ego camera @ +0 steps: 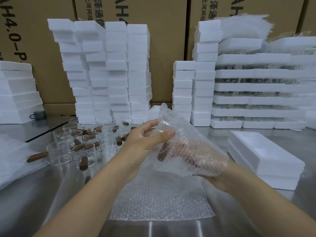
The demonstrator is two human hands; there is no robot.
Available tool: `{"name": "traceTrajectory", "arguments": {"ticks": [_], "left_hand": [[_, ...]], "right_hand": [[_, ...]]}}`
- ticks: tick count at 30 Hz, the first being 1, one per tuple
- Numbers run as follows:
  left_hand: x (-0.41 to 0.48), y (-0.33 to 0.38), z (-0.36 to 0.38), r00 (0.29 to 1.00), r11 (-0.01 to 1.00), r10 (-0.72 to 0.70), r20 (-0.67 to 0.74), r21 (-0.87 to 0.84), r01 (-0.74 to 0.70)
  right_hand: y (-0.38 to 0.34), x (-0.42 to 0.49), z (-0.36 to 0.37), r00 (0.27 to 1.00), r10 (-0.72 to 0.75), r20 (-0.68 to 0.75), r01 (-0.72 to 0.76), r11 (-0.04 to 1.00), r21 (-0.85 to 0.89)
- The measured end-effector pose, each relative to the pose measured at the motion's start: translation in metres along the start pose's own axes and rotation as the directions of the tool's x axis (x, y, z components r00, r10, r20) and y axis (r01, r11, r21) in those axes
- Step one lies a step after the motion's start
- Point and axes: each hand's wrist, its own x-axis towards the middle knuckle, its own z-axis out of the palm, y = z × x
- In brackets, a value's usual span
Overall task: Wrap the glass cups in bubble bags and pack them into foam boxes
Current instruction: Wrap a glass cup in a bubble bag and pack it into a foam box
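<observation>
1. Bubble bags (159, 199), spare and flat, lie on the surface (51, 194) directly below the held bag.
2. The held bag (193, 134) encloses a glass cup (165, 147), plain only by its brown handle (162, 153) at the bag's left end. The bag slants from upper left to lower right. The right hand (217, 179) grasps it from beneath, and the left hand (147, 135) pinches its upper-left flap.
3. The open foam box (266, 151) sits right of the held bag, nearer the right hand, so that hand likely carries the bag across.
4. Loose cups (77, 144) stand left of the held bag, with foam stacks (111, 71) beyond.
</observation>
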Motion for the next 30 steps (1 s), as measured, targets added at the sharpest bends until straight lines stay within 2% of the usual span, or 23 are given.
{"name": "traceTrajectory", "arguments": {"ticks": [2,4,6,8,9,13,17,24,30], "left_hand": [[0.001,0.001,-0.003,1.000,1.000,0.006,-0.008,-0.030,-0.007],[-0.001,0.002,-0.003,0.999,0.999,0.013,-0.049,-0.036,-0.015],[-0.003,0.003,-0.004,0.997,0.999,0.006,-0.080,-0.033,-0.009],[-0.002,0.002,-0.005,0.997,0.999,0.003,-0.082,-0.032,-0.006],[-0.002,0.002,-0.005,0.997,1.000,-0.004,-0.077,-0.031,0.002],[-0.002,0.000,-0.004,0.999,0.999,-0.036,-0.035,-0.007,0.035],[-0.001,0.000,-0.003,0.999,0.999,-0.046,0.013,-0.017,0.046],[-0.004,0.003,-0.003,0.993,0.997,-0.075,0.090,0.034,0.072],[-0.001,0.003,-0.007,0.989,0.993,-0.107,0.106,-0.029,0.110]], "right_hand": [[-0.007,-0.004,-0.001,0.997,-0.049,0.051,0.056,0.985,-0.160],[-0.014,-0.005,-0.007,0.981,-0.170,0.093,0.191,0.928,-0.321],[-0.023,-0.003,-0.005,0.937,-0.303,0.172,0.348,0.812,-0.469],[-0.029,-0.003,0.001,0.885,-0.387,0.259,0.466,0.734,-0.494],[-0.030,-0.002,0.000,0.871,-0.400,0.285,0.491,0.733,-0.471],[-0.025,0.000,-0.003,0.863,-0.378,0.336,0.493,0.776,-0.394],[-0.020,0.002,-0.006,0.906,-0.328,0.268,0.420,0.778,-0.467],[-0.022,-0.003,-0.002,0.916,-0.317,0.246,0.400,0.765,-0.505],[-0.022,-0.003,-0.001,0.931,-0.294,0.217,0.365,0.778,-0.511]]}}
